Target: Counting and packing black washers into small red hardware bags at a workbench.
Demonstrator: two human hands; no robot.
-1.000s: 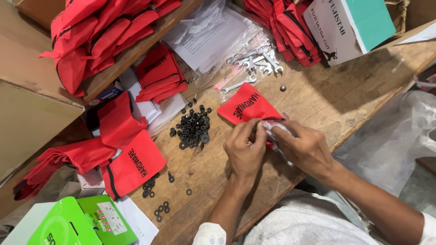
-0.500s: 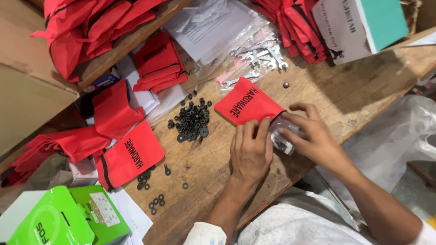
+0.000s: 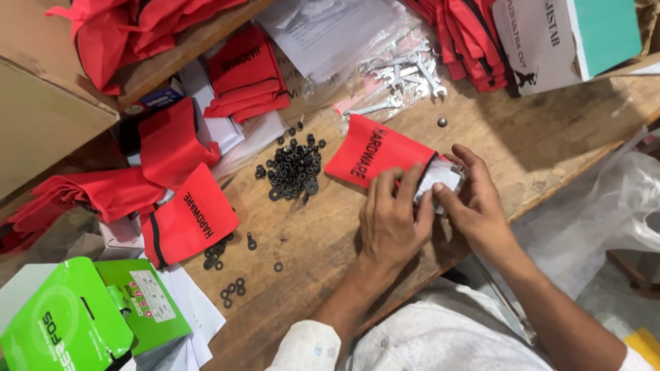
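Head cam is showing both hands working a red pouch on the wooden bench: left hand is pinching its open end, right hand is gripping a small clear packet there (black washers are sitting just left)

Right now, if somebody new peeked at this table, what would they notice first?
Probably all the red: a red fabric pouch lies mid-table, where the left hand and right hand press a clear plastic packet at its open end. More red pouches are stacked along the back and left. Next comes the dark heap of black washers left of the pouch, and shiny wrenches in plastic behind it.
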